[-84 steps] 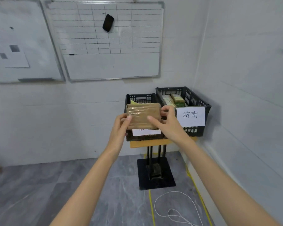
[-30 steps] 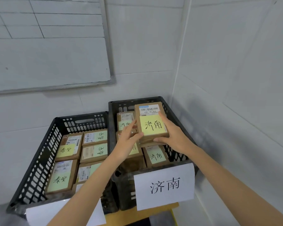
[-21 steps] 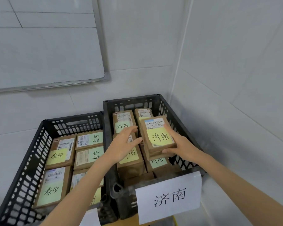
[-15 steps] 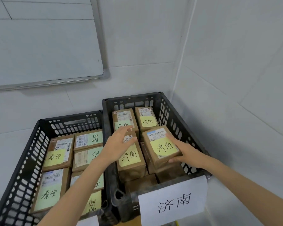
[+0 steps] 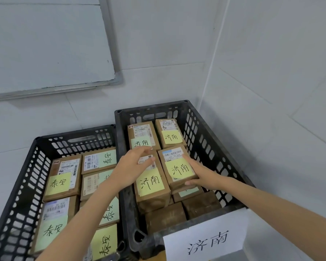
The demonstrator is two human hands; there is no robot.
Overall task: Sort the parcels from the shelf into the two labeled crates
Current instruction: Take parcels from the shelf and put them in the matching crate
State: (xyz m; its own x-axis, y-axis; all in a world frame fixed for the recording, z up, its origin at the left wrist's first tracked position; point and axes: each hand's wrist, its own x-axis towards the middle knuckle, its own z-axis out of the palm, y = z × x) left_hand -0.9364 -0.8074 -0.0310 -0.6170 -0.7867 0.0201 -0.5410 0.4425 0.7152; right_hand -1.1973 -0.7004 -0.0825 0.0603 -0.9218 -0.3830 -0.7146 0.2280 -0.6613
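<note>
Tiled corner (image 5: pixel 211 72); slotted crate (image 5: pixel 201 136), cardboard parcel (image 5: pixel 177 166)

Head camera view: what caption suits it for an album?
Right hand holds a brown paper-wrapped parcel inside the black plastic crate labelled 济南.

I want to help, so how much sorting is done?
Much looks done: the left crate and right crate both hold many labelled parcels. In hand: the right hand grips one parcel on the right crate's stack; the left hand rests on its neighbour. Left: unknown, the shelf is out of view.
</note>
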